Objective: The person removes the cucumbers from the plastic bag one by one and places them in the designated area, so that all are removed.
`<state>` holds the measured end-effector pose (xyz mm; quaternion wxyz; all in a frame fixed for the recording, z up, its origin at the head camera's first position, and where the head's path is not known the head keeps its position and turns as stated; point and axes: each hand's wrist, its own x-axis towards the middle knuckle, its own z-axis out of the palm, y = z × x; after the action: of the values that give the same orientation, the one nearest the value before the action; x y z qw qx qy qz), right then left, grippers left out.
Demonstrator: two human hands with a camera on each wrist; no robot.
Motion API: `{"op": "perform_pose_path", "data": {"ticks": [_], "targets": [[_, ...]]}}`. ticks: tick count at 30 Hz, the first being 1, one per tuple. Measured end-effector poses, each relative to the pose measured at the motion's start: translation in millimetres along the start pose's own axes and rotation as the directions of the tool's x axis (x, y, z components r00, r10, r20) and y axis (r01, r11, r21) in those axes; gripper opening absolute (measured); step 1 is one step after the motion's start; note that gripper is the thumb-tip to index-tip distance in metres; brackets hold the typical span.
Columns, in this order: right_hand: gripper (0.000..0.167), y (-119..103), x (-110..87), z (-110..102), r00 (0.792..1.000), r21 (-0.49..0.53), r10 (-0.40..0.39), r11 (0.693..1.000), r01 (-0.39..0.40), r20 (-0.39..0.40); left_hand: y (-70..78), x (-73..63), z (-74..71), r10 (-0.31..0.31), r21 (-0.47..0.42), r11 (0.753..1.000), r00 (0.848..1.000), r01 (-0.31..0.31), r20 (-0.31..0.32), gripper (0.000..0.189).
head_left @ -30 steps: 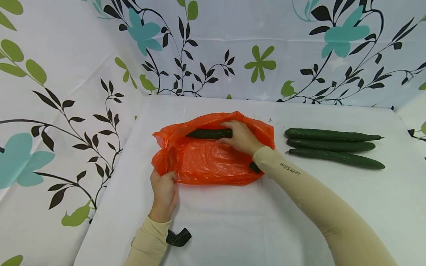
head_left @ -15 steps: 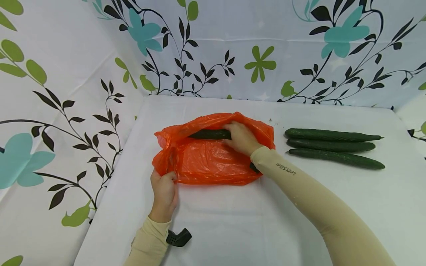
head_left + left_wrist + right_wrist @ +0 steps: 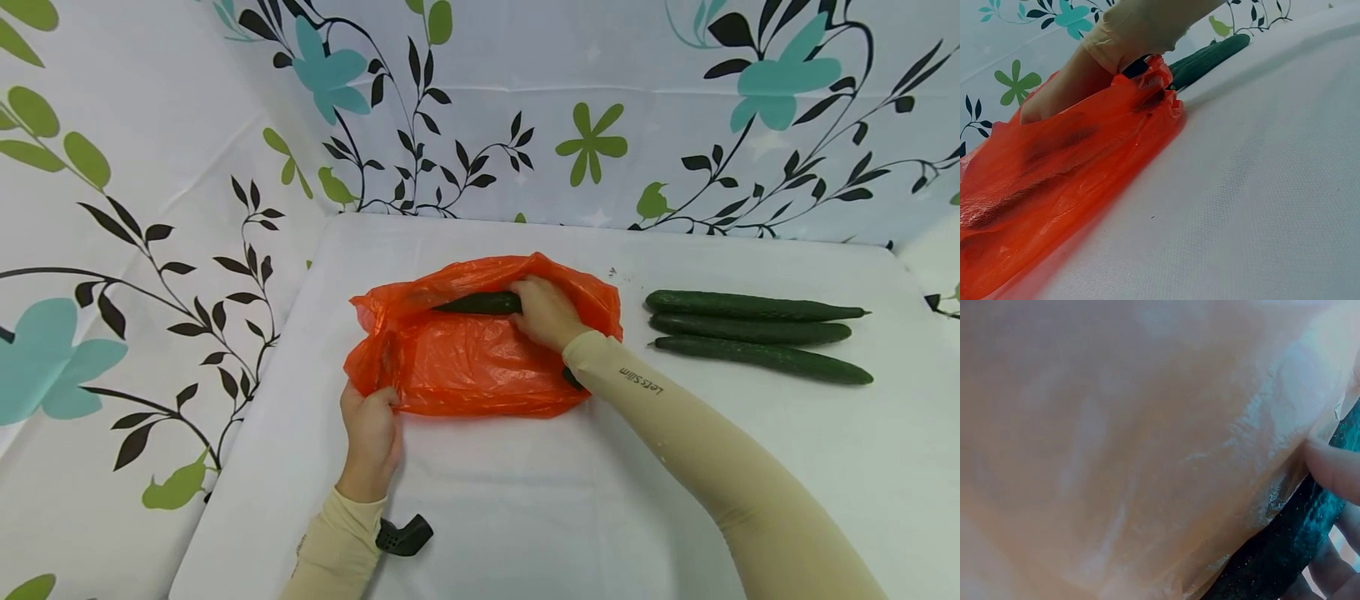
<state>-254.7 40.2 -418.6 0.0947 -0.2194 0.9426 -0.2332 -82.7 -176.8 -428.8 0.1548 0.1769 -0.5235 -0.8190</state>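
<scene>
A red plastic bag (image 3: 472, 358) lies on its side at mid-table, its mouth spread wide. My left hand (image 3: 371, 435) pinches the bag's lower left edge between thumb and fingers. Reaching into the opening, my right hand (image 3: 551, 312) holds a cucumber (image 3: 482, 303) that lies lengthwise along the bag's back wall. The right wrist view shows the thumb (image 3: 1338, 470) on one side of this cucumber (image 3: 1280, 549) and fingers on the other. In the left wrist view the bag (image 3: 1072, 169) hides most of the right hand.
Side by side to the right of the bag lie three more cucumbers (image 3: 750, 330) on the white-covered table (image 3: 525, 500). A black wrist device (image 3: 405, 536) sticks out beside the left sleeve. Behind the table hangs a patterned curtain (image 3: 480, 83).
Inside the bag, my right hand has shifted slightly right and inward, and the cucumber has slid a little right with it. My left hand keeps its hold on the bag.
</scene>
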Motion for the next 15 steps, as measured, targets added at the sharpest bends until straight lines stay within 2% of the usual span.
{"op": "perform_pose_path", "data": {"ticks": [6,15], "targets": [[0.041,1.8,-1.7,2.3,1.000,0.012,-0.002,1.000,0.002,-0.026,0.1,-1.1,0.2,-0.005,0.019,1.000,1.000,0.005,0.010,0.075],[0.043,4.5,-6.5,2.8,0.999,0.089,0.017,0.996,-0.014,-0.037,2.9,-2.0,1.7,-0.018,0.040,0.999,1.000,0.018,0.006,0.075]]}}
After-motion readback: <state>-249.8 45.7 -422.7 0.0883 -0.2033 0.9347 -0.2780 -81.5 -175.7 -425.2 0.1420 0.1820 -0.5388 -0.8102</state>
